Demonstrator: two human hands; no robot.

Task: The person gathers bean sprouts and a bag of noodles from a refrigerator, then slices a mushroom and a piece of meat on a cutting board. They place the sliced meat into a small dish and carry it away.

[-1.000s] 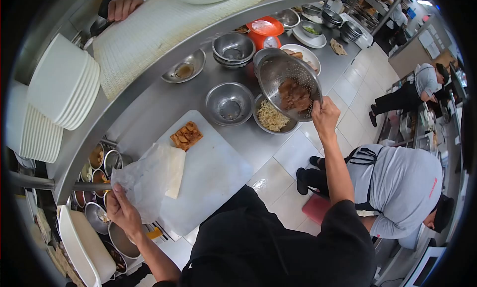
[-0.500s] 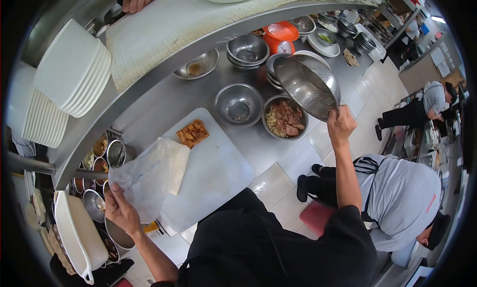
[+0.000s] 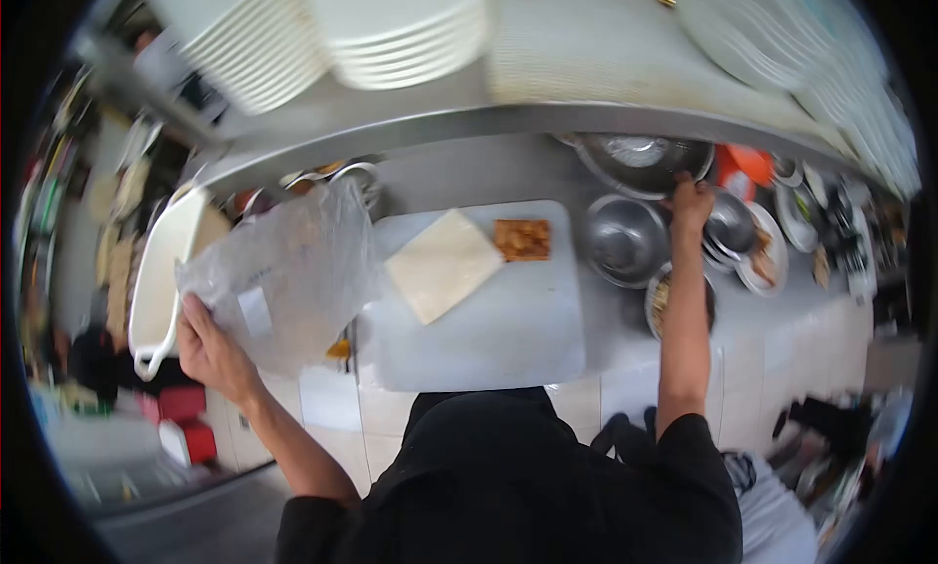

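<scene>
My left hand (image 3: 215, 354) is closed on the edge of a clear plastic bag (image 3: 293, 271), which hangs left of the white cutting board (image 3: 479, 339). A pale, flat square sheet (image 3: 445, 266) lies on the board. Beside it, a browned, square piece of food (image 3: 522, 240) touches or nearly touches its right corner. At the back, my right hand (image 3: 690, 205) grips the rim of a perforated metal strainer (image 3: 625, 168), partly covered by the shelf edge. Just in front of the strainer stands a metal bowl (image 3: 627, 240). My right forearm partly hides a bowl of sprouts and meat (image 3: 660, 305).
A steel shelf (image 3: 410, 134) with stacked white dishes (image 3: 401, 37) overhangs the counter. Right of my hand are more metal bowls (image 3: 728, 227), a white plate (image 3: 772, 256) and an orange scale (image 3: 743, 164). A white bin (image 3: 161, 261) stands left; a co-worker's grey shirt (image 3: 772, 510) shows lower right.
The strainer has gone from above the meat bowl to the back of the counter, still in my right hand. The bag has lifted away from the pale sheet, which now lies uncovered. My view has turned.
</scene>
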